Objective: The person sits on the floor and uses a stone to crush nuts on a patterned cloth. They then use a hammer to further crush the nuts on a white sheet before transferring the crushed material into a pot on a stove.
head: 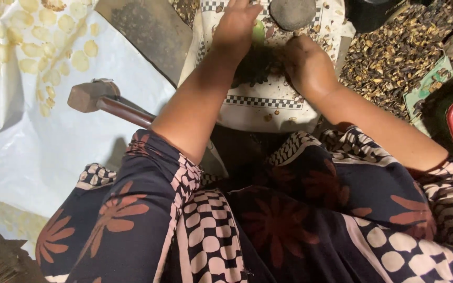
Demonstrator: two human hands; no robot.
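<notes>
Both hands work over a heap of dark seeds (258, 68) on a checker-edged cloth (268, 102) spread on the floor. The left hand (235, 26) lies flat, fingers pressed together and extended; the right hand (306, 64) is curled over the heap, its fingers hidden, so their grip cannot be told. A large pile of cracked shells (394, 55) to the right and pale kernels (53, 42) on the white sheet (38, 147) indicate substantial output. Dark seeds remain unprocessed. A mallet (93, 95) lies idle.

Both bare arms stretched forward and downward. The left hand (235, 26) lay palm down, fingers extended; the right hand (306, 65) curled loosely, knuckles up, close beside it.
</notes>
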